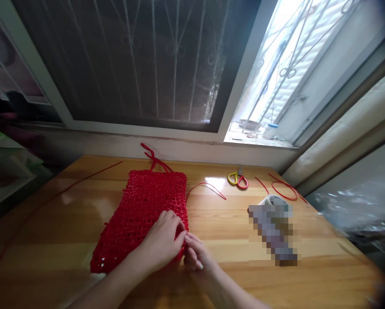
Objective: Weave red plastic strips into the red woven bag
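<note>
Red woven bag [149, 195]: in the head view I have it lying flat on the wooden surface [224, 279], its far edge narrower to my eye, with small pale gaps showing at the near left corner.
Red cord handle [162, 163]: sticks out past the bag's far edge.
Left hand [165, 234]: lies over the bag's right part, fingers bent, thumb reaching the right edge; I cannot tell what is between the tips.
Right hand [199, 253]: just outside the bag's right edge, fingers curled nearly closed, tips meeting the left thumb there; whether they have hold of a strand I cannot make out.
Thin red cord [208, 184]: arches out to the right from the bag's right edge.
Long red cord [92, 174]: runs along the surface to the left of the bag, apart from it.
Scissors [239, 175]: beyond the hands, to the right of the bag's far end, one handle yellow, one red.
Tape roll [265, 201]: well right of the bag, partly covered by a pixelated patch I cannot read through.
Looped red cord [289, 186]: farther right of the bag than the scissors, a short red cord [262, 184] near it.
Barred window [157, 64]: behind the bag.
</note>
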Demonstrator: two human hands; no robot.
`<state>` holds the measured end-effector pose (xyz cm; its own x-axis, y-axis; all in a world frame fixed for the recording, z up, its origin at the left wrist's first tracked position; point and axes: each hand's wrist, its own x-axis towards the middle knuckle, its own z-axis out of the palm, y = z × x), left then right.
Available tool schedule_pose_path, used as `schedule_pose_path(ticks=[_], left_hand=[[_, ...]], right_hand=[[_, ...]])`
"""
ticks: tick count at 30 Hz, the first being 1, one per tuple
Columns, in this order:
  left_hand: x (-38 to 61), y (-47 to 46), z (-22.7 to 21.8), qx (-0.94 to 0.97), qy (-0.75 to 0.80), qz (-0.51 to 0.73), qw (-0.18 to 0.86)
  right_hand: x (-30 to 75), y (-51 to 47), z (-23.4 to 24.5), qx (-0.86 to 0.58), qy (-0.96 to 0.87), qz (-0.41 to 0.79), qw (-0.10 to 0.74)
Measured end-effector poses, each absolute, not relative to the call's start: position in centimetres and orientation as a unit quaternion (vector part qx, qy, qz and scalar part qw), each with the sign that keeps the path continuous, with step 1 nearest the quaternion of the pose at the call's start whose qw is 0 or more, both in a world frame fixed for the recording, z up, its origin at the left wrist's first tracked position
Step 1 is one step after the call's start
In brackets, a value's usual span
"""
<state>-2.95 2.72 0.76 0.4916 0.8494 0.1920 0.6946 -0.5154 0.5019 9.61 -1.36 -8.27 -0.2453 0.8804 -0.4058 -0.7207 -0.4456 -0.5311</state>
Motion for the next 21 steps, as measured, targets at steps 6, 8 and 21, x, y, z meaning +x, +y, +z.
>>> schedule_pose_path(ticks=[6, 8, 21], left_hand=[[-1.7, 5.1, 2.0, 0.848, 0.489, 0.082, 0.188], [-1.4, 5.4, 2.4, 0.852, 0.486, 0.051, 0.189], [-1.1, 6.9, 1.6, 0.845, 0.508, 0.133, 0.097]], right_hand=[[9.7, -1.2, -8.9, -0.352, -0.119, 0.771, 0.517], [9.7, -1.2, -8.7, -0.352, -0.121, 0.770, 0.519], [10.0, -0.9, -7.2, -0.456, -0.228, 0.695, 0.507]])
